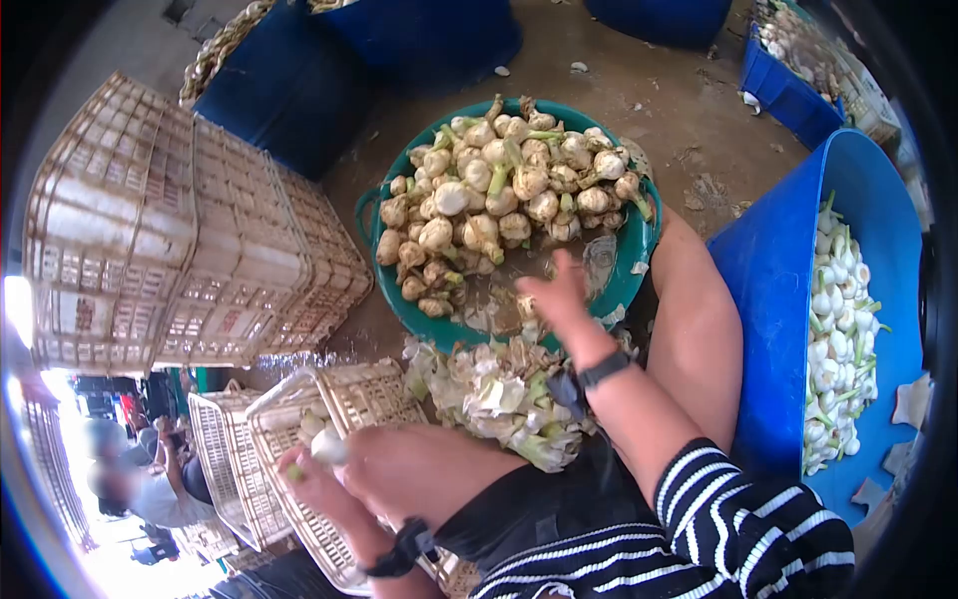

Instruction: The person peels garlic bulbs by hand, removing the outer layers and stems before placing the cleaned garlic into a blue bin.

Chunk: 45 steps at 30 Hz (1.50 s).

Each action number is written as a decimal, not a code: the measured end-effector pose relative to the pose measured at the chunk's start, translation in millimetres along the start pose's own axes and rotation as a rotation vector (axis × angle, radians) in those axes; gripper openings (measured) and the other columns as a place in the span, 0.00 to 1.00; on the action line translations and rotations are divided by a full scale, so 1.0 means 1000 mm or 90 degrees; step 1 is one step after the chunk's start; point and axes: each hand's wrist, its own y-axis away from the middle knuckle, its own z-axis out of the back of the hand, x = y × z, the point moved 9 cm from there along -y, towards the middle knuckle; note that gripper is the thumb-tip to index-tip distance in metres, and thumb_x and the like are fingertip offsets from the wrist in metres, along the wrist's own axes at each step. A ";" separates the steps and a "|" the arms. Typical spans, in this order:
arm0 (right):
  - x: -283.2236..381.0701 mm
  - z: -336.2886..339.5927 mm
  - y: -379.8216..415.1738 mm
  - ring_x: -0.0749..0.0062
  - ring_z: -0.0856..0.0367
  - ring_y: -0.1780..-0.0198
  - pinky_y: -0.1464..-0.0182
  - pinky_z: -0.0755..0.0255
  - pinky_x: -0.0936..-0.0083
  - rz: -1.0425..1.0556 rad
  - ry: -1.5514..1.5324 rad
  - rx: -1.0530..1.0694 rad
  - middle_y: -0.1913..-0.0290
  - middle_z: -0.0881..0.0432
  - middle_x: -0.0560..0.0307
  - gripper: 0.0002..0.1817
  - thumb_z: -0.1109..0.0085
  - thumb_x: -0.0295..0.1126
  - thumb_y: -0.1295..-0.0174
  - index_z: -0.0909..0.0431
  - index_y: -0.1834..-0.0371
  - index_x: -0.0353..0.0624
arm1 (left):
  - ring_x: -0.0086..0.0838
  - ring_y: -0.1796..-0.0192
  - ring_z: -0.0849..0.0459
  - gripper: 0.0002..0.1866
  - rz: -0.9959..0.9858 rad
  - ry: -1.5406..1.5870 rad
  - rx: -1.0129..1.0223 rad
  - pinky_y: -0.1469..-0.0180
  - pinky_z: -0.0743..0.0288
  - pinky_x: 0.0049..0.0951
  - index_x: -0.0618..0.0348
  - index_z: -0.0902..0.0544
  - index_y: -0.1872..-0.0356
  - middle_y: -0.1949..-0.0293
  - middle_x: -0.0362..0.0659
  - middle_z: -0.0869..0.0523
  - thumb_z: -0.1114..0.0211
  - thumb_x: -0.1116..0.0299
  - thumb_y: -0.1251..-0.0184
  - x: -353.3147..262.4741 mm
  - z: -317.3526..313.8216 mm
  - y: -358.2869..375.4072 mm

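My left hand is closed around a clean white garlic bulb, its green stem end showing by the fingers. That hand is beside my left knee, over a white plastic crate. My right hand reaches over the front of a green tub, thumb and fingers apart and nothing gripped. Unpeeled garlic bulbs, brownish with cut stems, are heaped in the tub beyond it. Against the tub's near side lies a pile of loose garlic skins.
To my right, a blue bin holds peeled white garlic. Stacked white crates stand on the left. More blue tubs and a blue crate are at the back. Another person sits at the lower left.
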 end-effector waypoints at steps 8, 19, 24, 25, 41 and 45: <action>-0.050 -0.081 -0.007 0.55 0.25 0.47 0.50 0.28 0.67 0.002 0.348 0.530 0.52 0.23 0.42 0.32 0.34 0.40 0.60 0.28 0.47 0.43 | 0.30 0.53 0.26 0.25 0.092 0.023 0.280 0.51 0.32 0.25 0.62 0.32 0.42 0.49 0.49 0.27 0.39 0.68 0.41 -0.049 -0.098 0.046; 0.092 0.012 0.148 0.48 0.28 0.52 0.55 0.29 0.62 0.543 0.175 0.244 0.51 0.33 0.45 0.31 0.36 0.26 0.57 0.34 0.46 0.41 | 0.20 0.71 0.22 0.06 0.475 0.471 0.604 0.70 0.27 0.18 0.61 0.24 0.62 0.71 0.38 0.21 0.48 0.76 0.38 -0.037 -0.235 0.145; 0.093 0.016 0.160 0.48 0.28 0.51 0.54 0.30 0.62 0.582 0.087 0.243 0.50 0.32 0.44 0.30 0.36 0.27 0.57 0.33 0.46 0.41 | 0.24 0.68 0.19 0.07 0.464 0.470 0.565 0.64 0.24 0.23 0.65 0.24 0.62 0.65 0.43 0.19 0.48 0.78 0.40 -0.025 -0.224 0.143; 0.091 0.017 0.160 0.48 0.28 0.51 0.54 0.30 0.62 0.583 0.087 0.242 0.50 0.32 0.44 0.30 0.36 0.27 0.57 0.33 0.46 0.41 | 0.23 0.72 0.21 0.06 0.440 0.472 0.551 0.69 0.25 0.21 0.64 0.24 0.64 0.69 0.42 0.19 0.48 0.78 0.40 -0.031 -0.220 0.142; 0.072 0.016 0.143 0.62 0.22 0.61 0.58 0.26 0.71 0.388 -0.168 0.344 0.56 0.24 0.45 0.27 0.40 0.32 0.48 0.33 0.44 0.35 | 0.21 0.70 0.21 0.08 0.278 0.356 0.609 0.64 0.25 0.22 0.65 0.22 0.68 0.71 0.41 0.18 0.44 0.69 0.35 -0.032 -0.216 0.145; 0.032 -0.045 0.168 0.69 0.22 0.68 0.69 0.21 0.69 -0.332 -0.951 0.935 0.55 0.25 0.47 0.29 0.59 0.49 0.36 0.37 0.41 0.36 | 0.20 0.71 0.22 0.09 0.319 0.534 0.528 0.67 0.27 0.20 0.63 0.22 0.67 0.71 0.40 0.18 0.44 0.68 0.33 -0.028 -0.214 0.142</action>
